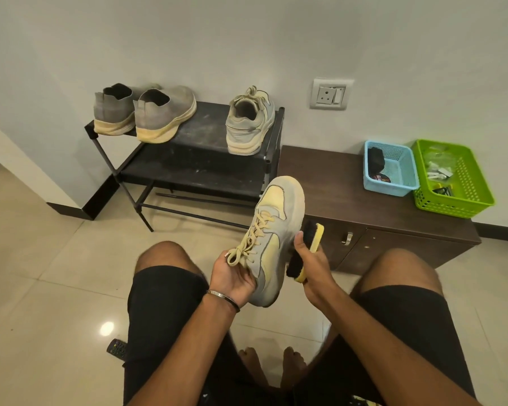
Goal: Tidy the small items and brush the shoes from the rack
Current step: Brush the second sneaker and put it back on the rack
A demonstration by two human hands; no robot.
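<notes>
A black shoe rack [206,136] stood at the far left against the wall, carrying a grey pair [147,112] on its left and one laced sneaker [248,124] on its right; just right of it a brown cabinet [335,183] bore a blue basket [389,168] and a green basket [452,180]. Near centre, the left hand [232,276] curled under the heel of a yellow-grey sneaker [276,230], toe pointing far. The right hand [311,259] gripped a yellow-backed brush [302,250], bristles against the shoe's right side.
</notes>
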